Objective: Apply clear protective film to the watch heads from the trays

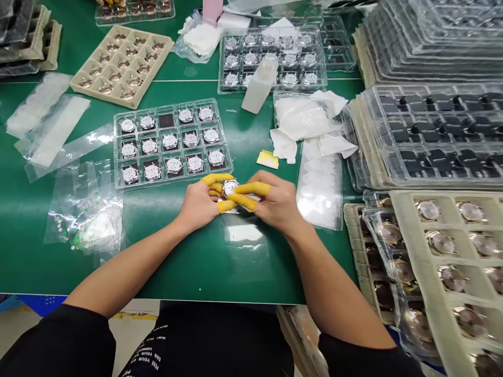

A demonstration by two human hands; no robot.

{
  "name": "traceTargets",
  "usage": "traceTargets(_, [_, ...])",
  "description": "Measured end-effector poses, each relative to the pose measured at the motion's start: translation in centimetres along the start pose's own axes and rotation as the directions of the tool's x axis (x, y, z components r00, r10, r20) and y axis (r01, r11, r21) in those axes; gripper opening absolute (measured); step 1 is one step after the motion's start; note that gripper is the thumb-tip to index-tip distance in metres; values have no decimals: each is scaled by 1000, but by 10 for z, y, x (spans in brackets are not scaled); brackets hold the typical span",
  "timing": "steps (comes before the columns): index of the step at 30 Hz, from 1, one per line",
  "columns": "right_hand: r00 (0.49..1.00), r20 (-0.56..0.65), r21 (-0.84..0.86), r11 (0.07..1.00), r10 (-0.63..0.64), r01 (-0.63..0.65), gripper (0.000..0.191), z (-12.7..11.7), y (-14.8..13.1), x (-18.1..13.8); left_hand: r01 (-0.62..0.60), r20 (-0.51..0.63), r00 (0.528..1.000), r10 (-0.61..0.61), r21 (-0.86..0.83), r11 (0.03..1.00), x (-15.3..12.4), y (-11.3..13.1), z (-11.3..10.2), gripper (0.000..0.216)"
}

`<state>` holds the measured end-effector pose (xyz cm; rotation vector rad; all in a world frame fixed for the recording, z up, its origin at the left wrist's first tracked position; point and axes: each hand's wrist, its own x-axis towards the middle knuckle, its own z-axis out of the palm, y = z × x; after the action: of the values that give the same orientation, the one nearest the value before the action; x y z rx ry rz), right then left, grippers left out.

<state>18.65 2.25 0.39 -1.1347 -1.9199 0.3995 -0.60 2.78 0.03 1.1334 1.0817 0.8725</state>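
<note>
Both hands meet over the green table (188, 251), fingertips in yellow finger cots. Between them is a round silver watch case (230, 187), with a white wipe under it. My left hand (201, 203) pinches the case from the left. From the right, my right hand (271, 201) closes on the same case with its cotted fingers. Just beyond the hands lies a clear plastic tray (118, 180) holding several silver watch cases in its pockets, one pocket bare.
A white squeeze bottle (259, 84) and white wipes (302, 118) lie behind the hands. A second clear tray (223, 86) and a beige tray (78, 84) sit farther back. Stacked trays (432, 131) fill the right side. Clear bags (84, 209) lie left.
</note>
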Motion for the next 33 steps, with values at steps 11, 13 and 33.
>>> traceTargets(11, [940, 126, -152, 943, 317, -298, 34, -40, 17, -1, -177, -2, 984, 179, 125, 976, -5, -5, 0, 52])
traceTargets(13, [917, 190, -124, 935, 350, -332, 27, -38, 13, -1, -215, 13, 976, 216, 141, 966, -5, -5, -1, 51])
traceTargets(33, [968, 178, -115, 980, 179, -160, 4, -43, 11, -2, -135, 9, 991, 135, 57, 989, 0, -1, -4, 64])
